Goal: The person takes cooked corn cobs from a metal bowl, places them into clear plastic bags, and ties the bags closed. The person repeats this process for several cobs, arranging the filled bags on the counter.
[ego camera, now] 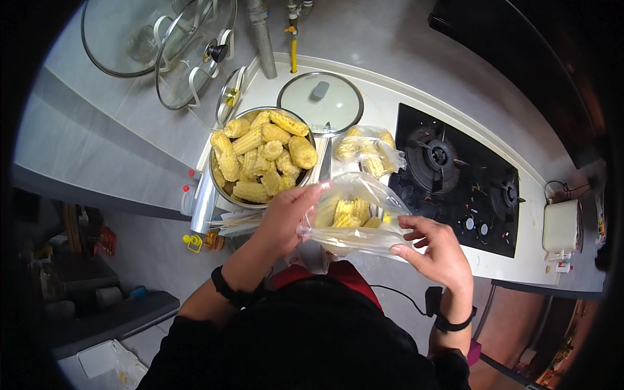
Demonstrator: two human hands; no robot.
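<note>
A clear plastic bag [360, 236] with corn pieces [352, 213] inside hangs at the counter's front edge, its mouth spread wide. My left hand [291, 214] grips the bag's left rim between thumb and fingers. At the right rim, my right hand [436, 248] has its thumb and fingers apart, with the tips against or close to the film. Beyond my left hand, a metal pot [212, 180] is heaped with cut corn cobs [248, 141]. Another clear bag of corn [368, 150] lies on the counter behind the one I hold.
A glass lid [321, 105] lies flat behind the pot. To the right is a black gas hob [456, 183] with two burners. Thin wooden skewers [236, 223] and a shiny roll [203, 202] are at the counter's left front. More glass lids [187, 63] hang on the wall.
</note>
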